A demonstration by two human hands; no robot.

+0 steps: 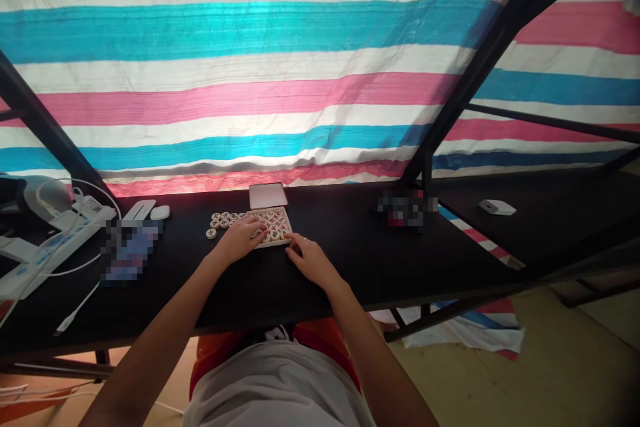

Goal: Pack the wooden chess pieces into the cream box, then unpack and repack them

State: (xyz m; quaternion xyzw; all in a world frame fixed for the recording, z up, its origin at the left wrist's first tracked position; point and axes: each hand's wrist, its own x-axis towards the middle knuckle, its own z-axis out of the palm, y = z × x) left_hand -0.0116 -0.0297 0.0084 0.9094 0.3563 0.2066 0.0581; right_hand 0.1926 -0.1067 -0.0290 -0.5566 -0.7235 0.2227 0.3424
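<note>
A shallow white box [274, 243] lies on the black table, with rows of round Chinese chess pieces [274, 229] inside, marked in red and dark characters. Over the box's left part is my left hand [241, 238], its fingers curled together at a piece they partly hide. My right hand [311, 259] rests by the box's front right corner, index fingertip at the edge, thumb apart from it. Loose Chinese chess pieces [225, 222] sit in rows left of the box, partly behind my left hand. One single piece [211, 233] stands apart in front of them.
The box's lid [269, 196] lies behind it. On the left are a power strip [65, 240] with cables, a white earbud case [160, 213] and a blurred phone-like object [131, 252]. A blurred dark item [403, 210] and a white charger [497, 207] lie right, near black frame posts.
</note>
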